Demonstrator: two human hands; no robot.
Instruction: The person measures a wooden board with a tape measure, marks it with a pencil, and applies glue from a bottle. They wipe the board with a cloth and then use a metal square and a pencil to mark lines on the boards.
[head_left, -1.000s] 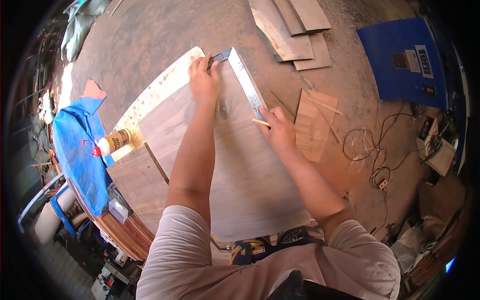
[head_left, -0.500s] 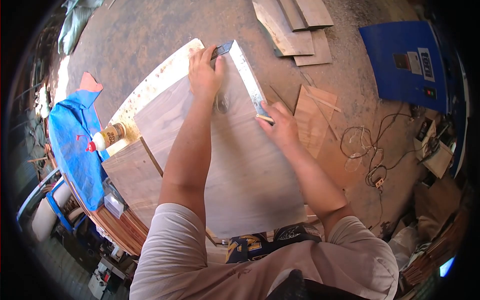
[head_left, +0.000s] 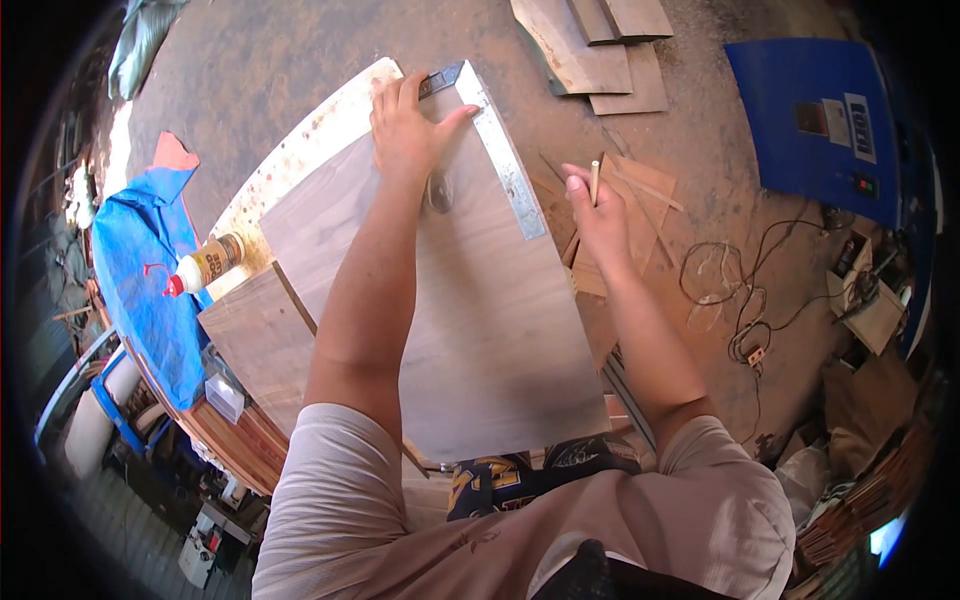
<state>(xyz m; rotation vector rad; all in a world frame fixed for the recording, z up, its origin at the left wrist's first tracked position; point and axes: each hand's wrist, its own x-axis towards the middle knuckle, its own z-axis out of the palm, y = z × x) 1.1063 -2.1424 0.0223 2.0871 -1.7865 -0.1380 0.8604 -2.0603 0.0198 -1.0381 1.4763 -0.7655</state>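
A wide wooden board (head_left: pixel 480 330) lies in front of me. At its far right corner is a try square (head_left: pixel 512 200), its metal blade running along the board's right edge and its dark stock at the far edge. My left hand (head_left: pixel 408 130) grips the square: the fingers are over the far edge by the stock and the thumb presses on the blade. Off the right side of the board, my right hand (head_left: pixel 603 225) holds a pencil (head_left: pixel 594 183) pointing up, apart from board and square.
A glue bottle (head_left: pixel 208 262) with a red cap lies left of the board, near a blue tarp (head_left: pixel 150 285). Planks (head_left: pixel 580 55) lie on the floor ahead. A blue machine panel (head_left: pixel 805 130) and tangled cables (head_left: pixel 735 300) are at the right.
My right hand has come off the square's blade end and moved right, with the pencil turned upright. My left thumb has spread onto the blade.
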